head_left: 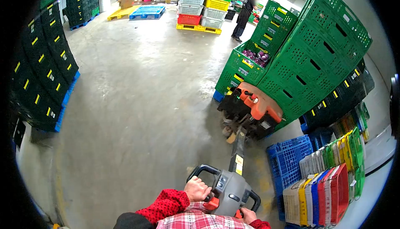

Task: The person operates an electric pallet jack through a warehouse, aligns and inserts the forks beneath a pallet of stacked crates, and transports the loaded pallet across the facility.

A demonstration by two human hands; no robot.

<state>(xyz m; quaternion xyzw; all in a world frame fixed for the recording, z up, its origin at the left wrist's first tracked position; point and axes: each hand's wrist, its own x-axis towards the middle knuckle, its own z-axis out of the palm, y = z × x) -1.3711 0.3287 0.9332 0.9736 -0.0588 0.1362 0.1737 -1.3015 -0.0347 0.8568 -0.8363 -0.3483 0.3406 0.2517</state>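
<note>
My left hand (197, 189) is closed round the left grip of a grey pallet jack handle (231, 192), by a red-orange lever. On the other side, my right hand (248, 215) grips the lower right part of the same handle; its fingers are partly hidden. A dark shaft joins the handle to the orange and black body of the electric pallet jack (260, 104). Tall stacks of green crates (310, 62) stand just beyond that body, leaning to the right in this wide view. One open crate holds purple, round vegetables (256, 57).
Nested colourful baskets (316, 197) and blue crates (289, 158) line the right side. Dark crates (46, 62) on a blue pallet (66, 102) stand at left. Further off are stacked crates on a yellow pallet (198, 28), a blue pallet (147, 12) and a person in dark clothes (245, 16).
</note>
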